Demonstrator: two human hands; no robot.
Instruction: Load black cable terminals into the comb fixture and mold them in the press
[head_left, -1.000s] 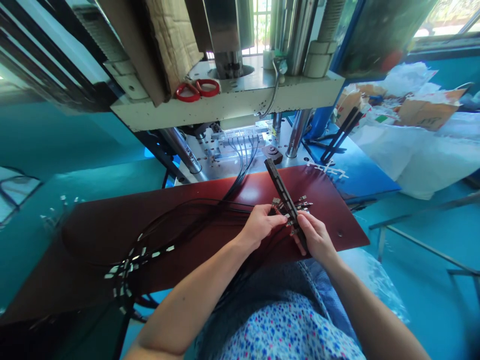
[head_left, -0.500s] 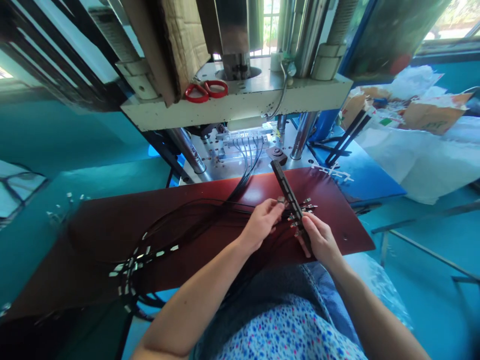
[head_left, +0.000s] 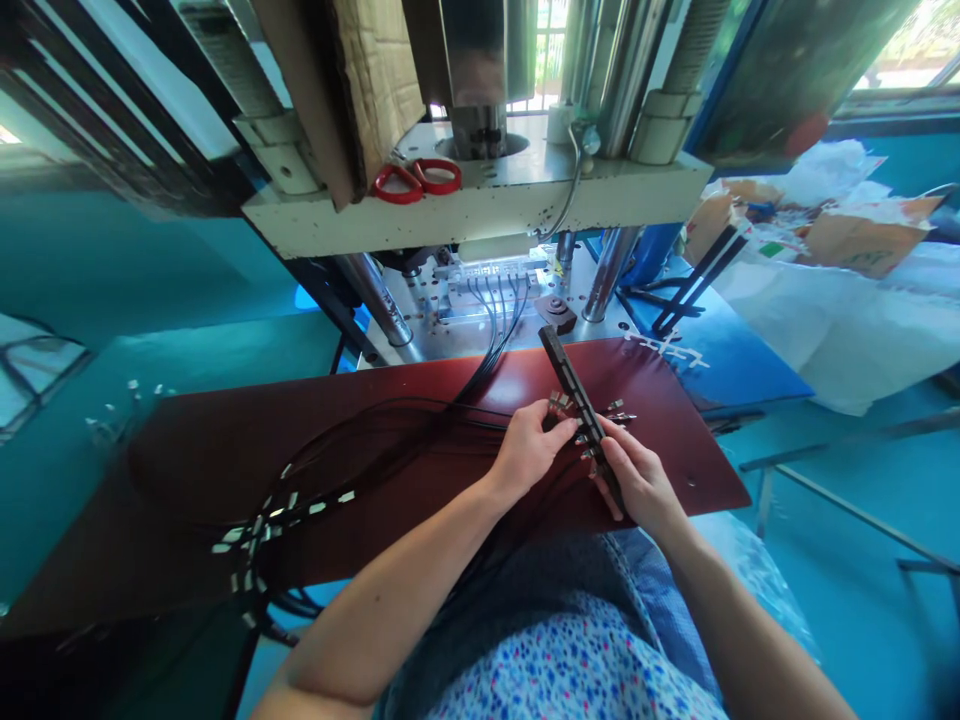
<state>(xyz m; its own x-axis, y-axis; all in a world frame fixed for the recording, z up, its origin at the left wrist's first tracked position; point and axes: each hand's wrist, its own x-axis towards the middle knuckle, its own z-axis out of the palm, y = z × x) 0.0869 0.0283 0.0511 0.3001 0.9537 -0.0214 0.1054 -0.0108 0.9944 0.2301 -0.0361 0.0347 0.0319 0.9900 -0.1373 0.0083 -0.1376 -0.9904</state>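
Observation:
My right hand (head_left: 641,475) is closed around the lower end of a long dark slotted bar (head_left: 568,375), which slants over the board. Small metal-ended connectors sit along the bar's left side. My left hand (head_left: 529,448) is closed in a pinch against that side, on a cable connector mostly hidden by the fingertips. Just above its fingers, other connectors (head_left: 559,400) show. More loose cable ends (head_left: 619,407) lie to the right of the bar. Black cables (head_left: 405,402) run from the left hand's area across the brown board (head_left: 450,480).
Beyond the board stands a press (head_left: 480,215), with several cables entering a clear mould (head_left: 491,290). Red-handled scissors (head_left: 418,182) rest on its plate. A coil of cables with pale ends (head_left: 259,540) hangs over the board's front left edge. Right are a blue table (head_left: 757,350) and cardboard boxes (head_left: 866,235).
My left hand's fingertips have moved slightly down and right, closer against the bar. My right hand still holds the bar, with its fingers shifted a little. The view has shifted slightly.

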